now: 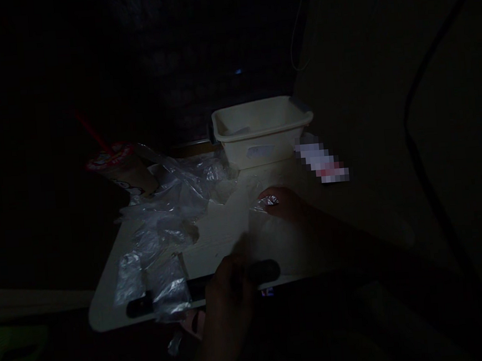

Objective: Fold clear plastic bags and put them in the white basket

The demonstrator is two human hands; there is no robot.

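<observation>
The scene is very dark. My right hand (297, 212) reaches in from the right over a small white table (220, 232), its fingertips closed on a shiny bit of clear plastic film (269, 201). My left hand (229, 298) is at the table's front edge, over a dark slot (142, 305) in the tabletop; its fingers are lost in shadow. A faint translucent sheet seems to lie between the two hands. More crumpled clear plastic (165, 231) covers the table's left half.
A cream plastic basin (262, 129) stands at the table's back edge. A lidded drink cup (121, 167) with a red straw (91, 134) sits at the back left. A blurred white and red item (322, 162) lies right of the basin. A dark cable (418, 155) hangs at the right.
</observation>
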